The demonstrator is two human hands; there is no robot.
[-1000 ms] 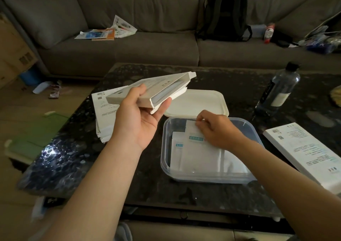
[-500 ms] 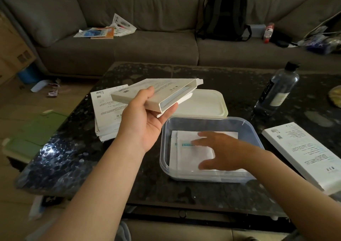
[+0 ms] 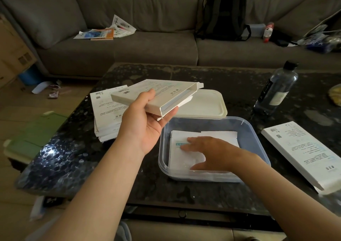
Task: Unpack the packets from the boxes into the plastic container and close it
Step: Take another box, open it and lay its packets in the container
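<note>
Near the table's front edge, the clear plastic container sat open with white packets lying flat inside, and the right hand rested spread and flat on them, gripping nothing. Just above its left rim, the left hand clasped an open-ended white box, tilted. Behind the container lay its white lid; flattened boxes were stacked toward the left edge, another box by the right edge, a bottle behind it.
</note>
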